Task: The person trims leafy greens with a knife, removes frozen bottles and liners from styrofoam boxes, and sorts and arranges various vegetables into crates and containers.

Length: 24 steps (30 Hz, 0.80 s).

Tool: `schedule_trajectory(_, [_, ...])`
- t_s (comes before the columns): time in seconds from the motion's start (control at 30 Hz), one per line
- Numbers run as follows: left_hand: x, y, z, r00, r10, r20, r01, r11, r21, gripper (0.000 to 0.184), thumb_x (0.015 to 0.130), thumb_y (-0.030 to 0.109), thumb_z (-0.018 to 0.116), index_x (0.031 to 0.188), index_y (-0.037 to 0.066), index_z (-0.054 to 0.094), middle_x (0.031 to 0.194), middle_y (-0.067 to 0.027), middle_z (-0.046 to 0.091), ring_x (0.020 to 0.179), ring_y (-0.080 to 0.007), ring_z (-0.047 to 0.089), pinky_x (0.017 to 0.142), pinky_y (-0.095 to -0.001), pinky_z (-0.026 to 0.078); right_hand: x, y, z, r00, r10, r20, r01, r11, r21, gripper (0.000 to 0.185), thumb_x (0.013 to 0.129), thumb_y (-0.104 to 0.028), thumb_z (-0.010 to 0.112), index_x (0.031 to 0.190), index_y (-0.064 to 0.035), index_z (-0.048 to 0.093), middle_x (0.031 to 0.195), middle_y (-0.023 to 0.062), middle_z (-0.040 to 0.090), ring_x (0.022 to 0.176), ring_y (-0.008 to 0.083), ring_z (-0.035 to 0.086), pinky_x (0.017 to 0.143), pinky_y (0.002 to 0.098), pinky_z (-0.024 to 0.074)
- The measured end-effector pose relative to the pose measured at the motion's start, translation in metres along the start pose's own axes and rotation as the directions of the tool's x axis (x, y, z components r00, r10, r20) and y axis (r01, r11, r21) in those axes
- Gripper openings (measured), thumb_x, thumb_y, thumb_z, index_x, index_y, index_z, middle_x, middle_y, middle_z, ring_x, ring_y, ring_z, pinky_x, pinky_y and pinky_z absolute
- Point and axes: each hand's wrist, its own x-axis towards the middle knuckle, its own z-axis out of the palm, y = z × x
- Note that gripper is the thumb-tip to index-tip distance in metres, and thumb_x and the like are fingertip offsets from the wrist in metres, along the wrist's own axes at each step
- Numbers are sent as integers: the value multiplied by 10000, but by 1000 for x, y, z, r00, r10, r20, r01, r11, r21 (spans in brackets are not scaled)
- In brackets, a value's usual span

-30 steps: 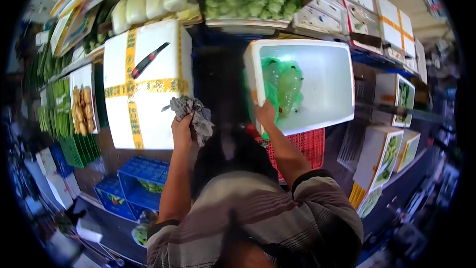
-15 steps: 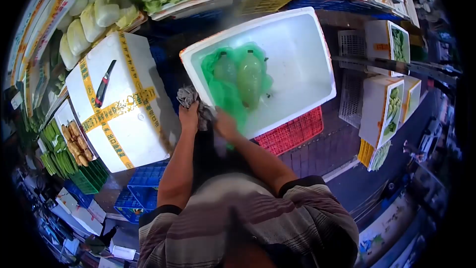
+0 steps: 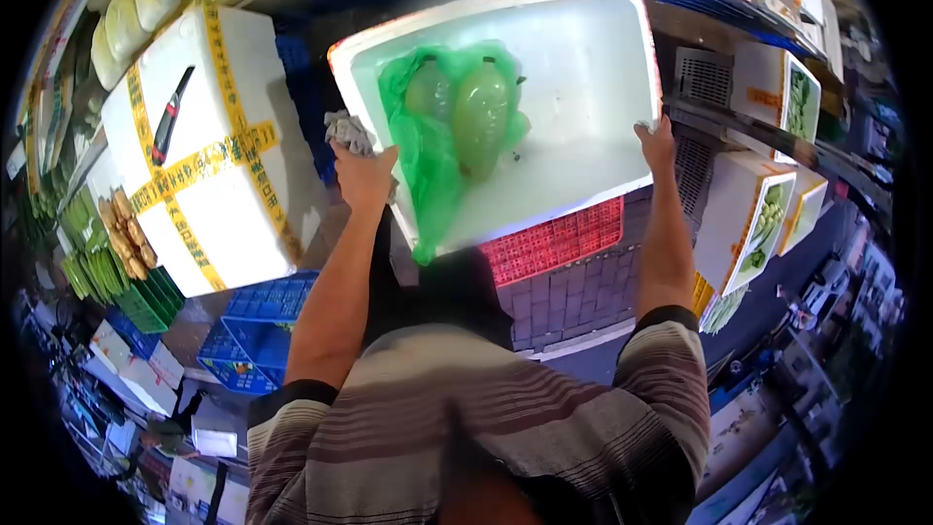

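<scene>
A white foam box [image 3: 573, 151] stands in front of me, tilted a little, with a green plastic bag [image 3: 428, 185] inside at its left. In or against the bag are two pale green rounded items, perhaps gourds or bottles [image 3: 481, 122]. My left hand [image 3: 364, 175] is closed on a crumpled grey cloth [image 3: 348, 132], at the box's left rim. At the opposite end, my right hand [image 3: 658, 144] has its fingers curled over the right rim. The fingertips on the box's inner side are only partly visible.
A taped foam box [image 3: 209, 204] with a red-and-black knife [image 3: 170, 122] on it stands at left. Below the open box is a red crate [image 3: 554, 241]. Blue crates [image 3: 258, 331] lie lower left; foam boxes of greens [image 3: 758, 224] stand right.
My right hand has moved from beside the left hand to the box's right rim. My left hand still has the cloth. The box appears higher in view.
</scene>
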Motion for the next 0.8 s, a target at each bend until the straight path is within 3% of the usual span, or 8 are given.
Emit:
schedule_trajectory(0.17, [10, -4, 2, 999, -44, -22, 44, 999, 30, 1095, 683, 435, 783, 1502, -52, 243, 1315, -322, 503, 1165, -459, 557, 988, -491, 459, 13, -24, -12, 981, -52, 186, 11, 977, 215, 499, 769, -349, 789, 1113, -17, 643, 1054, 191, 715, 972, 368, 691, 846, 425, 531])
schedule_trajectory(0.43, [37, -40, -9, 998, 30, 54, -18, 977, -213, 720, 701, 282, 741, 1288, -41, 479, 1039, -267, 690, 980, -410, 677, 875, -448, 526, -37, -36, -50, 982, -182, 50, 144, 896, 421, 403, 824, -223, 710, 1165, -14, 658, 1047, 168, 716, 973, 303, 683, 860, 386, 505])
schedule_trajectory(0.47, [43, -58, -3, 994, 89, 59, -62, 932, -358, 677, 696, 264, 749, 1246, -41, 497, 1010, -261, 693, 934, -406, 690, 839, -446, 543, -58, -54, -70, 979, -204, 6, 190, 920, 343, 424, 828, -206, 714, 1193, -3, 643, 1082, 175, 713, 1010, 320, 672, 891, 395, 493])
schedule_trajectory(0.5, [47, -65, 0, 993, 119, 17, -112, 968, -226, 646, 708, 255, 750, 1228, -42, 509, 983, -251, 696, 834, -380, 710, 772, -425, 577, -65, -41, -80, 979, -186, 83, 143, 919, 368, 507, 837, -211, 722, 1288, -16, 596, 1154, 203, 691, 1054, 355, 654, 926, 408, 483])
schedule_trajectory(0.53, [26, -38, -34, 992, 30, 125, 13, 944, -329, 635, 701, 257, 770, 1203, -47, 526, 976, -244, 697, 767, -345, 719, 723, -397, 604, -70, -17, -81, 966, -253, -54, 259, 951, 167, 553, 837, -137, 709, 1345, 9, 548, 1165, 157, 674, 1043, 273, 619, 944, 384, 469])
schedule_trajectory(0.57, [30, -60, -21, 993, 82, 85, -40, 910, -414, 643, 683, 272, 793, 1181, -47, 541, 967, -243, 698, 758, -313, 727, 706, -376, 616, -98, -50, -111, 964, -257, -64, 262, 960, 100, 589, 876, -220, 707, 1375, 17, 504, 1205, 240, 651, 1088, 387, 628, 940, 434, 486])
schedule_trajectory(0.73, [-10, -49, -92, 978, 131, 160, -41, 882, -469, 601, 653, 238, 742, 1111, -90, 533, 832, -245, 697, 666, -376, 708, 775, -426, 585, -160, -64, -231, 980, -157, -121, 161, 987, 26, 465, 942, -257, 678, 1259, 70, 591, 1212, 211, 660, 1059, 305, 638, 924, 413, 510])
schedule_trajectory(0.8, [-33, -55, -113, 974, 226, 32, -189, 877, -441, 590, 654, 223, 731, 1116, -85, 528, 881, -264, 676, 786, -402, 698, 789, -457, 567, -166, -30, -282, 961, -188, -201, 174, 981, -86, 542, 916, -282, 716, 1288, 86, 573, 1260, 222, 641, 1046, 264, 635, 892, 418, 516])
